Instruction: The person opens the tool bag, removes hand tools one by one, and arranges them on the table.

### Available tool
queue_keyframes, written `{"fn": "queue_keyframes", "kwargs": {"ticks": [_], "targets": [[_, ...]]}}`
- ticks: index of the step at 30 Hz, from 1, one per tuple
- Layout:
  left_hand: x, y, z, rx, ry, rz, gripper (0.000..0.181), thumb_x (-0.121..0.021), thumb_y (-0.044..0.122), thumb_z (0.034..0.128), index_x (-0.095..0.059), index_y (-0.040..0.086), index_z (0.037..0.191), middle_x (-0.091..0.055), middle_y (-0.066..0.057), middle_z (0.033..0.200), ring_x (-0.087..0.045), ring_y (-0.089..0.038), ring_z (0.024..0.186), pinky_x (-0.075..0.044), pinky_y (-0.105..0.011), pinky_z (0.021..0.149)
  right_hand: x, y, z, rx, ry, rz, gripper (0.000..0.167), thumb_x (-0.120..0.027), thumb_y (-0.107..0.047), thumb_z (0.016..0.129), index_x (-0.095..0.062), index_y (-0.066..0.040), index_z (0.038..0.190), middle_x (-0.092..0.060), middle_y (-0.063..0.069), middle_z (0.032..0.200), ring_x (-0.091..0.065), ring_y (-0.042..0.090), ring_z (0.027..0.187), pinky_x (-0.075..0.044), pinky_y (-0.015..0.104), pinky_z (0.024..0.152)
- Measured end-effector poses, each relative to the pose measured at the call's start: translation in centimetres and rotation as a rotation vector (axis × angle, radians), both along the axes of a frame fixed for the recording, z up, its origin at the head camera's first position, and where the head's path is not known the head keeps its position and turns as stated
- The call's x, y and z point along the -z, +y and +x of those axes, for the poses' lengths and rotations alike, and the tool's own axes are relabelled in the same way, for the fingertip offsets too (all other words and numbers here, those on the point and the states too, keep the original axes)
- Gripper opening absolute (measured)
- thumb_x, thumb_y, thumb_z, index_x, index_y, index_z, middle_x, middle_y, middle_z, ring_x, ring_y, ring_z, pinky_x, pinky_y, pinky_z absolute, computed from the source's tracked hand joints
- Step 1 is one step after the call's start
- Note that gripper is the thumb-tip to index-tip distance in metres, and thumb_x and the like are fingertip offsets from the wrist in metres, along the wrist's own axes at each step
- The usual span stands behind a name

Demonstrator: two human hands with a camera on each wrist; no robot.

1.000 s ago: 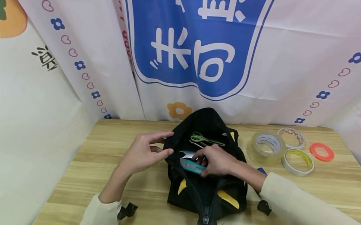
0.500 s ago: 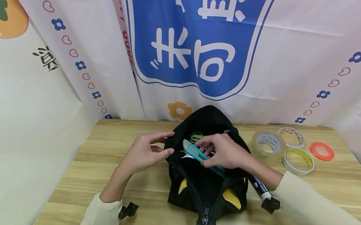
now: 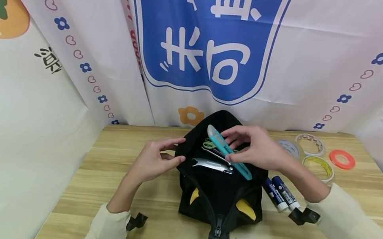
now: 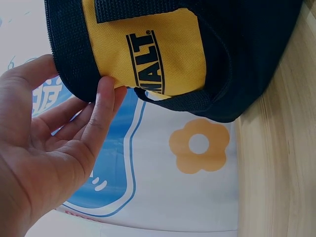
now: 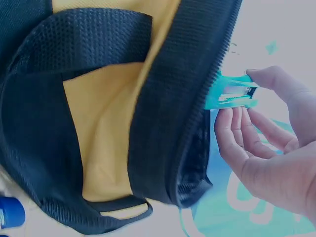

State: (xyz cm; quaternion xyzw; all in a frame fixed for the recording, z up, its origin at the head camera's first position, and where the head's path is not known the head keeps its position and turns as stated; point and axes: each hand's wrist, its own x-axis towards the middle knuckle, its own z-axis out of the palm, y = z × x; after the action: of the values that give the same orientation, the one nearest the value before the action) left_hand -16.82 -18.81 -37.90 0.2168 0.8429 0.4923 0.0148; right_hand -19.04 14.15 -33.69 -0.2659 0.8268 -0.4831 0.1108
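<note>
In the head view, a black bag (image 3: 216, 194) gapes open on the tabletop (image 3: 114, 190) at the centre of the frame. Left of centre, the left hand (image 3: 152, 160) pinches the bag's rim between thumb and fingers. The right hand (image 3: 261, 148) pinches a teal utility knife (image 3: 222, 145), which slants above the opening from upper left to lower right. Below the knife, inside the bag, lie green-handled scissors (image 3: 209, 144) and a silver notched tool (image 3: 211, 165). Two blue-and-white tubes (image 3: 280, 194) lie side by side just right of the bag. Farther right are a clear tape roll (image 3: 290, 145), a white tape roll (image 3: 309, 138), a yellow-cored tape roll (image 3: 324, 161) and a flat red-orange roll (image 3: 333, 159).

In the left wrist view, the left hand reaches in from the left, its fingertips meeting the bag's zipped edge beside a yellow panel (image 4: 173, 49) lettered "WALT".

In the right wrist view, the bag fills the left and middle. At right, the right hand holds the knife's end between thumb and fingers; the rest is hidden behind the zipped edge. A blue cap (image 5: 11, 212) shows at lower left.
</note>
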Motion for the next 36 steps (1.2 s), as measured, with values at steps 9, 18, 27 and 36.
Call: {"fn": "queue_keyframes", "kwargs": {"ticks": [9, 18, 27, 36], "targets": [[-0.1, 0.0, 0.0, -0.002, 0.001, -0.012, 0.051, -0.079, 0.004, 0.0949, -0.067, 0.003, 0.144, -0.066, -0.017, 0.148, -0.070, -0.036, 0.126, -0.067, -0.026, 0.088, -0.5, 3.3, 1.4, 0.096, 0.036, 0.052, 0.052, -0.087, -0.013, 0.089, -0.070, -0.009, 0.138, -0.074, 0.010, 0.116, -0.070, 0.023, 0.102, -0.066, 0.026, 0.084], [-0.1, 0.0, -0.1, 0.001, -0.001, -0.010, 0.050, -0.079, 0.003, 0.0949, -0.067, 0.002, 0.143, -0.067, -0.017, 0.147, -0.069, -0.037, 0.127, -0.068, -0.029, 0.088, 0.7, 6.9, 2.6, 0.206, 0.054, 0.122, 0.051, -0.088, -0.018, 0.089, -0.071, -0.012, 0.137, -0.073, 0.008, 0.117, -0.068, 0.016, 0.101, -0.064, 0.024, 0.084], [0.1, 0.0, -0.1, 0.003, -0.012, -0.004, 0.050, -0.079, 0.003, 0.0950, -0.067, 0.002, 0.143, -0.067, -0.017, 0.147, -0.069, -0.036, 0.127, -0.067, -0.029, 0.088, 3.6, 10.2, 3.4, 0.270, 0.050, 0.123, 0.053, -0.087, -0.012, 0.090, -0.068, -0.005, 0.139, -0.071, 0.013, 0.122, -0.067, 0.005, 0.098, -0.061, 0.018, 0.081], [0.1, -0.1, 0.0, 0.002, -0.012, -0.004, 0.050, -0.079, 0.004, 0.0953, -0.067, 0.003, 0.144, -0.067, -0.016, 0.147, -0.069, -0.036, 0.127, -0.067, -0.029, 0.088, 6.4, 13.0, 4.4, 0.340, 0.025, 0.183, 0.056, -0.087, -0.015, 0.091, -0.066, -0.002, 0.141, -0.071, 0.015, 0.122, -0.065, -0.002, 0.096, -0.059, 0.017, 0.078]]}}
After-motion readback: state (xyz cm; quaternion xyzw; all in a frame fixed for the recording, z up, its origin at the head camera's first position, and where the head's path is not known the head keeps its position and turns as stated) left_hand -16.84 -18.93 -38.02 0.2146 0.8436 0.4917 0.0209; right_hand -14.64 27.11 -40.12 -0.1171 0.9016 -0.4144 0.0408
